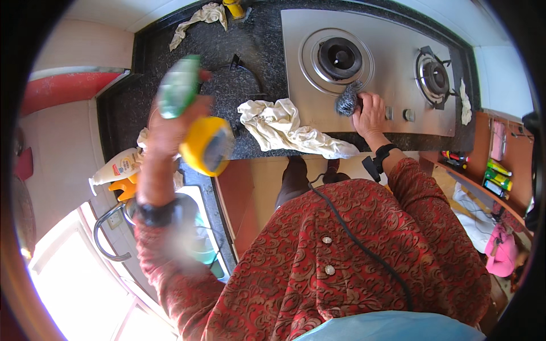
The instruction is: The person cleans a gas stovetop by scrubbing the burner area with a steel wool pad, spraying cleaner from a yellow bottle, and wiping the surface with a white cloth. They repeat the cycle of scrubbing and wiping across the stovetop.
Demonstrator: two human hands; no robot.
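My left hand (170, 123) is raised over the counter at the left, blurred by motion. It grips a bottle with a yellow body (200, 149) and a green upper part (181, 87); the blur hides its exact shape. My right hand (370, 111) holds a dark grey scouring pad (347, 100), resting on the steel gas hob (396, 64) below the left burner (340, 59). A crumpled off-white cloth (286, 123) lies between my hands, across the counter's front edge and the hob's corner. Behind my left hand, a black pan support (236, 74) lies on the dark granite counter (260, 25).
The right burner (435, 79) carries its pan support. Another cloth (204, 19) and a yellow container (233, 8) are at the back. A cream bottle (117, 165) stands near a sink (192, 194) and curved tap (100, 234). A small cloth (466, 102) lies right of the hob.
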